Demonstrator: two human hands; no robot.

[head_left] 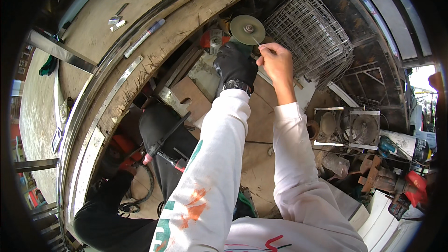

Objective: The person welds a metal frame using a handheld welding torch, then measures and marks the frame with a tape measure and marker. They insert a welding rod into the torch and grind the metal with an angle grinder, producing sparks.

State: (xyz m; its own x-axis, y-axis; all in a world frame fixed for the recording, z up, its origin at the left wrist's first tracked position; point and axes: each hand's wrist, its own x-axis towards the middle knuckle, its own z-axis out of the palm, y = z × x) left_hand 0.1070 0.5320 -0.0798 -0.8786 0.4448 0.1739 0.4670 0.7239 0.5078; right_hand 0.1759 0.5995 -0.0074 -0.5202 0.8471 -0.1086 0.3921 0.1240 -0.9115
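Over the gap beside the workbench, my left hand (235, 65) wears a black glove and is wrapped round the body of an angle grinder. Its round tan disc (240, 24), with a nut at the centre, faces up; most of the grinder's body hides under the glove. My bare right hand (277, 59) is closed in a pinch on a thin metal rod (255, 40). The rod's far end meets or lies over the disc's near right edge; I cannot tell whether they touch.
A curved wooden workbench (154, 49) with metal edging runs along the left, bearing a marker (144, 37) and a scraper-like tool (118, 15). Wire baskets (308, 32) stand at the far right. A two-burner stove (346, 128) and a plastic jar (336, 164) lie at right.
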